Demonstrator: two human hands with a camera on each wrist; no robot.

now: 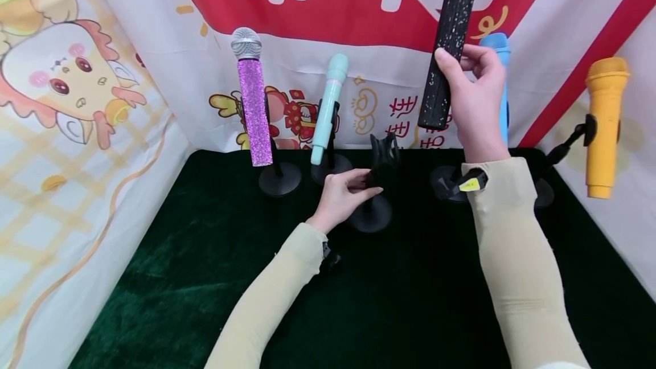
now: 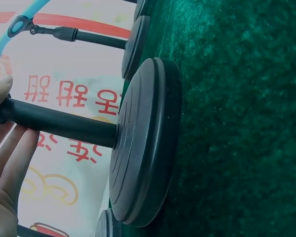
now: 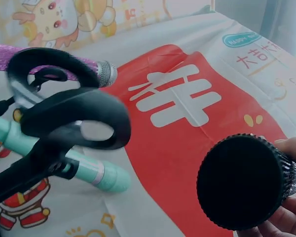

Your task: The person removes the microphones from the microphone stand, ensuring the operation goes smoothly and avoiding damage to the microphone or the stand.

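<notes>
My right hand (image 1: 479, 93) grips a black, silver-speckled microphone (image 1: 448, 53) with a silver mesh head, raised above the table and tilted. Its round black end (image 3: 240, 182) faces the right wrist camera. With thumb and fingers my left hand (image 1: 344, 195) pinches the upper pole of a black microphone stand (image 1: 371, 212). In the left wrist view the stand's round base (image 2: 143, 143) rests on the green cloth. The stand's clip (image 3: 79, 103) holds nothing and lies left of the microphone in the right wrist view.
On stands behind are a purple glittery microphone (image 1: 254, 110), a mint microphone (image 1: 329, 110) and a blue microphone (image 1: 497, 44), partly hidden by my right hand. A yellow microphone (image 1: 607, 130) stands at far right. Green cloth (image 1: 205, 278) covers the table; a printed backdrop (image 1: 318, 21) hangs behind.
</notes>
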